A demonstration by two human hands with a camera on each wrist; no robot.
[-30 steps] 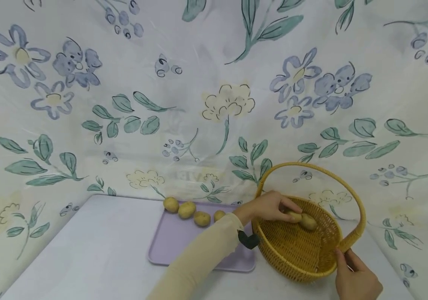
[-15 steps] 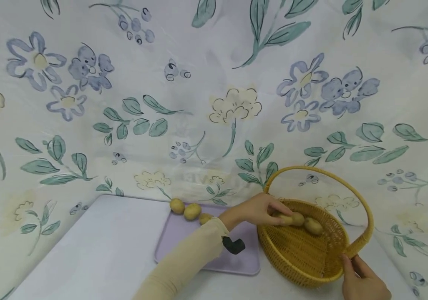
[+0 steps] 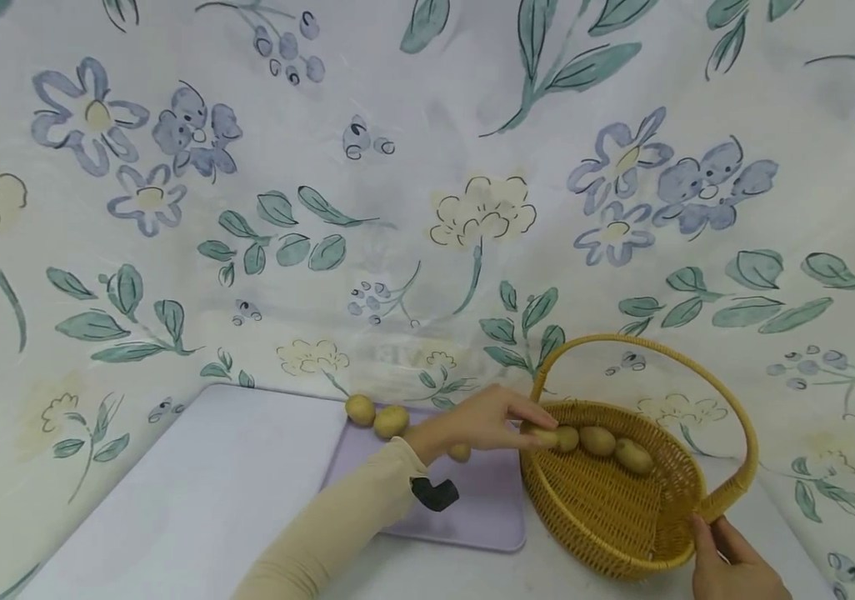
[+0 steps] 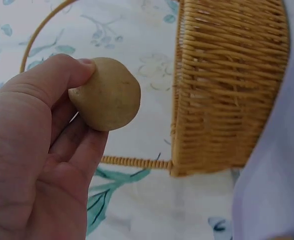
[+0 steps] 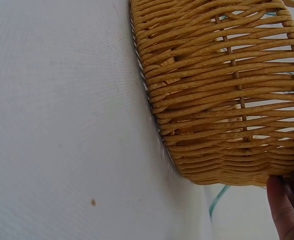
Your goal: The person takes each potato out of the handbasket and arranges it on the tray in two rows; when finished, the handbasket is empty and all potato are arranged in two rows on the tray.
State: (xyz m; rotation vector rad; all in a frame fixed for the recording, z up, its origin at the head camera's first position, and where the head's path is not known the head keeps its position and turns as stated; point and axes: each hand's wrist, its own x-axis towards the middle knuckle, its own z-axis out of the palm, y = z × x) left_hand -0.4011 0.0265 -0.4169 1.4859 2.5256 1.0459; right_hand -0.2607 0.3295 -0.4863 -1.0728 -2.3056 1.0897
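My left hand (image 3: 483, 423) reaches across to the left rim of the wicker basket (image 3: 607, 521), its thumb and fingers pinching a potato (image 4: 109, 95). In the left wrist view this potato appears above the rim, apart from the basket wall. Several potatoes (image 3: 597, 442) lie in a row along the far inner side of the basket. With the thumb and fingers, my right hand (image 3: 738, 565) grips the near-right rim at the foot of the handle (image 3: 731, 492). The right wrist view shows fingers (image 5: 282, 207) at the basket's edge, most of the hand out of frame.
Left of the basket a lilac tray (image 3: 483, 525) lies on the white table (image 3: 247, 475), partly hidden by my left forearm. Potatoes (image 3: 391, 422) sit along its far edge. A floral sheet (image 3: 382, 250) hangs close behind.
My left hand has moved left across the basket to its left rim, and more of the potato row inside has come into view. My right hand keeps its grip. The head view has shifted slightly.
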